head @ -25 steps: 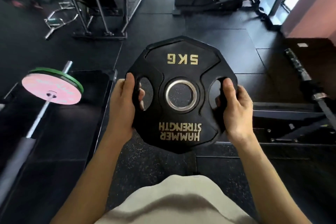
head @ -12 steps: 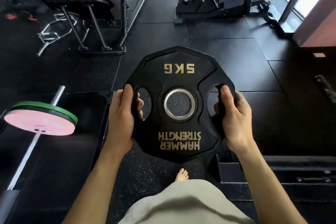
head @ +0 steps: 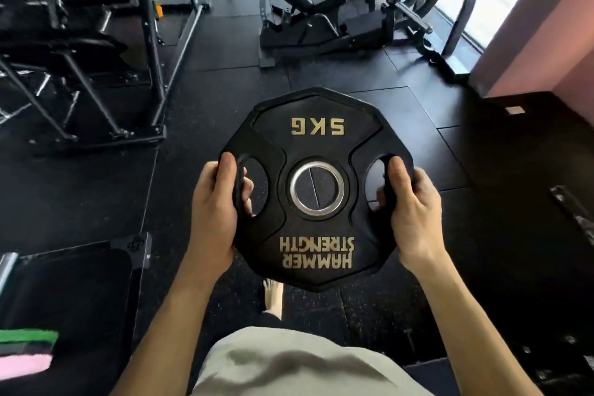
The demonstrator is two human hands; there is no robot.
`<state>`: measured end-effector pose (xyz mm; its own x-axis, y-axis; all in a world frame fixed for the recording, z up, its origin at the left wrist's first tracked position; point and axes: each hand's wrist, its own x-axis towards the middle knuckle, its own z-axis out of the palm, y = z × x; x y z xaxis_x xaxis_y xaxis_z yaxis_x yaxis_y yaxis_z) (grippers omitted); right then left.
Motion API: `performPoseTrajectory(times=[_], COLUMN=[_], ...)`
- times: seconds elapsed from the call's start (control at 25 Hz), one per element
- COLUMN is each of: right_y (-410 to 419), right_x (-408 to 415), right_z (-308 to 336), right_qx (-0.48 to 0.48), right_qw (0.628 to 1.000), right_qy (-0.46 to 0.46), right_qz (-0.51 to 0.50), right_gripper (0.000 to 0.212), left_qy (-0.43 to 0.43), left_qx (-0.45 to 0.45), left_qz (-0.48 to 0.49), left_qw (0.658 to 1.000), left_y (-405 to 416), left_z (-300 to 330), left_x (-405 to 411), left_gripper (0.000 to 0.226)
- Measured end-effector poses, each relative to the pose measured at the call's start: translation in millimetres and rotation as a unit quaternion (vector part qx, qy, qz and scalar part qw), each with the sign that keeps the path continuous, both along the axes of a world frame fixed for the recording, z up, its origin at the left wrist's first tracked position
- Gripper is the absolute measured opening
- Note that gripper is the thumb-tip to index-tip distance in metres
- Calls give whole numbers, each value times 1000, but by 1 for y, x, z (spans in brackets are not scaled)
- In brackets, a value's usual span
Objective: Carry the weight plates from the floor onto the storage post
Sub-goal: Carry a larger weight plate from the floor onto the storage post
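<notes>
Carrying the plate (head: 316, 183) at waist height, we have it off the floor and level in front of us, so we judge this the transport step. Our left hand (head: 212, 212) grips the plate's left grip slot, thumb on top and fingers curled through; our right hand (head: 414, 212) clamps the right slot the same way. No storage post shows from here, so the next move calls for finding it, then lining the plate's steel-ringed centre hole over the post. The plate is black, matte and rubbery-looking, many-sided, with gold lettering. Beyond the plate stand a black bench (head: 321, 0) and a steel frame (head: 151, 42); below it lies speckled rubber flooring (head: 199, 145).
</notes>
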<state>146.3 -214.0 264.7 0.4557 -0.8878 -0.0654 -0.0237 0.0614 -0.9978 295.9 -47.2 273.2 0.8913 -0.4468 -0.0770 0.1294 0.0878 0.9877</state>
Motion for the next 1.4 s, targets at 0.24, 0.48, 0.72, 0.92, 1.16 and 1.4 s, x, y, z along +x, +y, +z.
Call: performPoseTrajectory(times=[0.24,0.48,0.72,0.92,1.16,1.4], right_y=[-104,-232,-398,-523,-673,-845], right_x=[115,182,225,236,237,242], right_z=[10,12,9,23,19,26], right_qx=[12,6,11,18,9,-1], right_qw=[994,981,968,953,919,872], right_qy=[-1,-18,-23,-27,-31,-60], right_qz=[-106,-191,-251,-301,-394,-485], right_gripper=[31,34,39,38,36,34], left_qy=[8,-24,-42,-55,-39,-26], left_qx=[26,40,44,26,-10,-33], left_qz=[-93,-182,-237,-297,-384,-486], left_qw=[995,982,970,953,923,873], left_y=[-140,-307,-498,-648,-836,-1060], left_z=[10,17,18,30,24,31], left_x=[150,236,287,307,313,316], left_gripper=[38,41,38,41,36,38])
